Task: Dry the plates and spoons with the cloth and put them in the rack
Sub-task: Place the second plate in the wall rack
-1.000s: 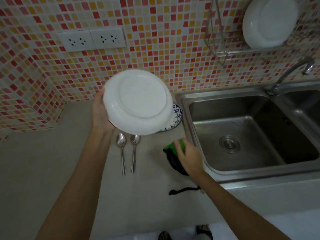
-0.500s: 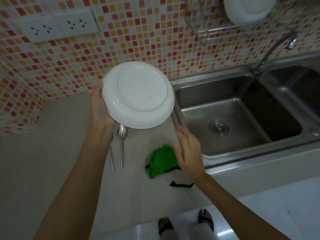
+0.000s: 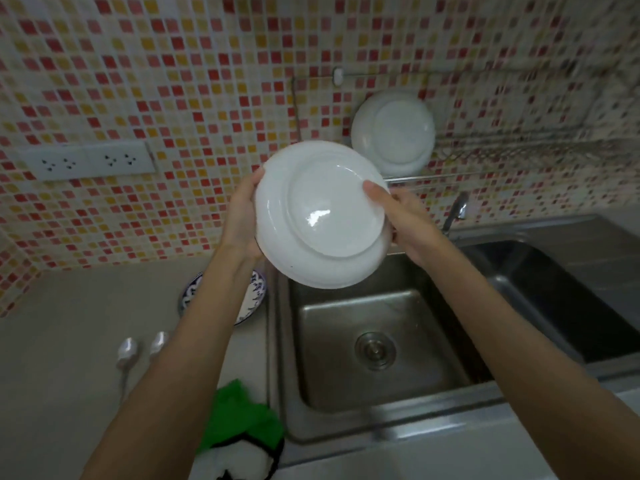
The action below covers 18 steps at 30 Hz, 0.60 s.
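Observation:
A white plate (image 3: 322, 216) is held up over the sink's left edge, its underside facing me. My left hand (image 3: 240, 216) grips its left rim and my right hand (image 3: 403, 216) grips its right rim. A second white plate (image 3: 394, 133) stands in the wire rack (image 3: 485, 157) on the wall just beyond. The green cloth (image 3: 239, 420) lies on the counter beside the sink, with no hand on it. Two spoons (image 3: 128, 351) lie side by side on the counter, partly behind my left forearm. A blue-patterned plate (image 3: 256, 296) rests on the counter, mostly covered by my arm.
The steel sink (image 3: 381, 341) with a drain sits below the held plate; a second basin (image 3: 554, 299) lies to its right. A tap (image 3: 457, 209) rises behind the sink. Wall sockets (image 3: 93, 161) are on the tiled wall at left. The beige counter (image 3: 69, 341) stretches left.
My right hand let go of the green cloth and came up to grip the plate's right rim. The plate has been lifted to the right, toward the wall rack.

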### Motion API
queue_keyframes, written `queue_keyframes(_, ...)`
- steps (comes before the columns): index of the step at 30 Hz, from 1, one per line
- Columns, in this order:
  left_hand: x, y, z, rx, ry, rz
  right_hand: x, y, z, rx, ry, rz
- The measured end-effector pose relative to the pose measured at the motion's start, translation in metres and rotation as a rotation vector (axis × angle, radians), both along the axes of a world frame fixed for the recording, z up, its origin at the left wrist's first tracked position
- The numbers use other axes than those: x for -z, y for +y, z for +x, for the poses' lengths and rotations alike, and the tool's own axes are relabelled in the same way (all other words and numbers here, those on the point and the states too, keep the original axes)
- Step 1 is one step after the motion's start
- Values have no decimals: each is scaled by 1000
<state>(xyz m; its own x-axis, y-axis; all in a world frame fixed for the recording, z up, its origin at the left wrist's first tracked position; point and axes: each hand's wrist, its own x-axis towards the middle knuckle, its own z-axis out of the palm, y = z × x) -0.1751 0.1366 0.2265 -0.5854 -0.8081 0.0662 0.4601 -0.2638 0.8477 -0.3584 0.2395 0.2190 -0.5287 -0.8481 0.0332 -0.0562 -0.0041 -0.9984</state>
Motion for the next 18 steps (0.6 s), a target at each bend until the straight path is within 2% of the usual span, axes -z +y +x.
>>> queue_keyframes(6,-41,22,-81,-81,-91,-141,-26,14,-85,18,-198,-92)
queue_keyframes(12,-73,31,-151,-243,-177,-234,-66,18,-153,98,-234,-239)
queue_keyframes(15,-75,38,-183,-167,-192,-279,-82,17,-180,192,-262,-323)
queue_keyframes(18,-79,49,-226,-109,-215,-181,-89,10,-209,301,-304,-392)
